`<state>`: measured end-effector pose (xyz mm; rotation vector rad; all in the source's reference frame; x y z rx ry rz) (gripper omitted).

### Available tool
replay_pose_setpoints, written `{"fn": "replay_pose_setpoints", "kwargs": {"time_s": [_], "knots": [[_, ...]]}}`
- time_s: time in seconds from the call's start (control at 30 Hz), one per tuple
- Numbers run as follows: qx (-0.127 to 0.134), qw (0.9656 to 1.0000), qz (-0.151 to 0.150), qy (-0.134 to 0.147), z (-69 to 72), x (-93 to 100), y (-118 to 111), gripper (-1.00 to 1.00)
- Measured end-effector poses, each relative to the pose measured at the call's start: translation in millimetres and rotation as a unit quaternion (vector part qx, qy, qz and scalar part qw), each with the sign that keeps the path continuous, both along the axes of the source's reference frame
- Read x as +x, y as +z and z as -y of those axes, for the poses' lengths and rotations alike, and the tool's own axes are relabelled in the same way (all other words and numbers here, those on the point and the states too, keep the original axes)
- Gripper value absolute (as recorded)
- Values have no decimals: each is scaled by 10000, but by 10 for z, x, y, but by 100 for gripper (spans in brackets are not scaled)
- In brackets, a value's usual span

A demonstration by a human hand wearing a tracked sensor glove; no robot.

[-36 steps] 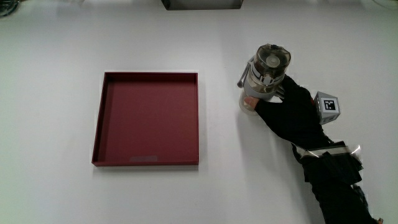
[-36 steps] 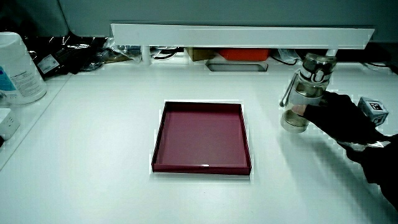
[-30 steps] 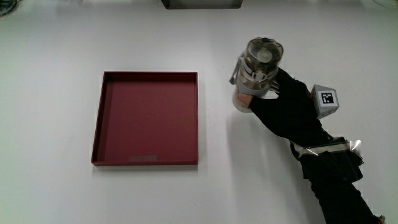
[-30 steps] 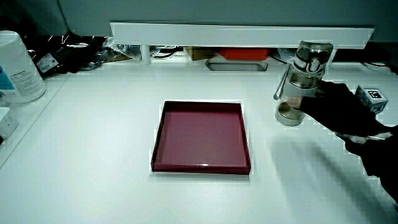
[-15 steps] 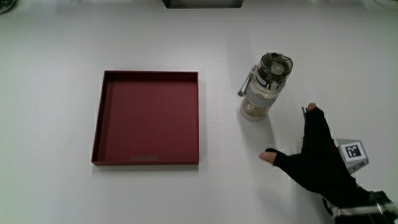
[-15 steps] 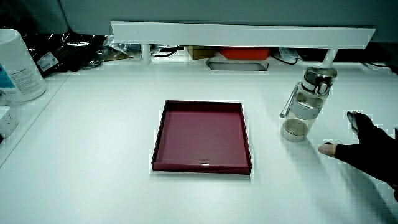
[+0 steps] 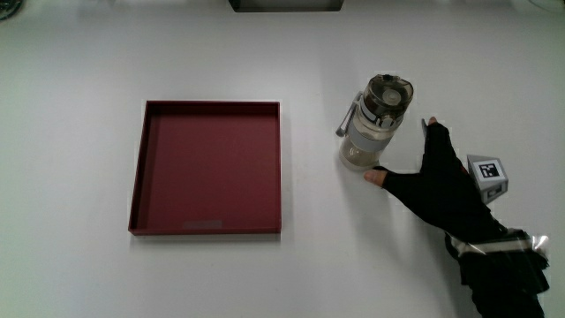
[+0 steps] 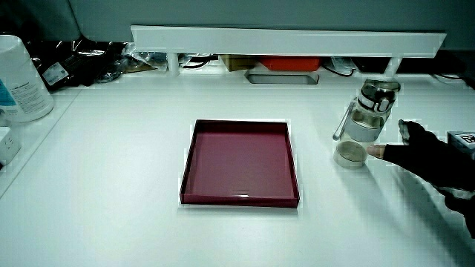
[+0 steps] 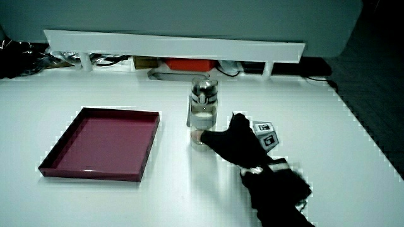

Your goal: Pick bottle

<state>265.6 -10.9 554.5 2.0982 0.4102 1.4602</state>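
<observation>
Clear plastic with a grey lid, the bottle (image 7: 375, 132) stood upright on the white worktop (image 7: 88, 71) in the main view, close to the middle of the frame, between the dark red tray (image 7: 141, 168) and the hand (image 7: 437, 185). A thin loop hung down the bottle's side that faced the tray, and a strip of bare worktop kept bottle and tray apart. The hand lay low over the worktop just beside the bottle, with the fingers (image 7: 434, 134) spread wide and released, gripping nothing. The bare tip of the thumb (image 7: 378, 177) reached to just beside the bottle's base, a little nearer to the person than the bottle; whether it touched could not be told. The patterned cube (image 7: 488, 170) sat on the back of the glove. In a side view the bottle (image 8: 362, 126) stood nearer to the person than the low partition (image 8: 289, 41), and the hand (image 8: 430, 159) stretched flat toward its base, the thumb tip ending just beside the bottle. The tray (image 8: 241, 199) filled the middle of the frame, and a white container (image 8: 18, 78) stood well apart from it at the worktop's edge. In a side view taken from another angle the bottle (image 9: 203, 113) stood at the centre of the frame. The hand (image 9: 233, 144) was open beside it with the cube (image 9: 265, 134) on its back. The tray (image 9: 88, 173) lay flat near the bottle.
</observation>
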Motion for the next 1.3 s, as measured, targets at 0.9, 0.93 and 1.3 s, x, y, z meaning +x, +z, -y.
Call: {"fn": "replay_pose_setpoints", "kwargs": {"time_s": [0.9, 0.93, 1.3], "knots": [[446, 9895, 1221, 628, -55, -83, 239, 62], [443, 9900, 1150, 689, -66, -70, 250, 67], [922, 9880, 974, 765, -110, -22, 245, 100]]}}
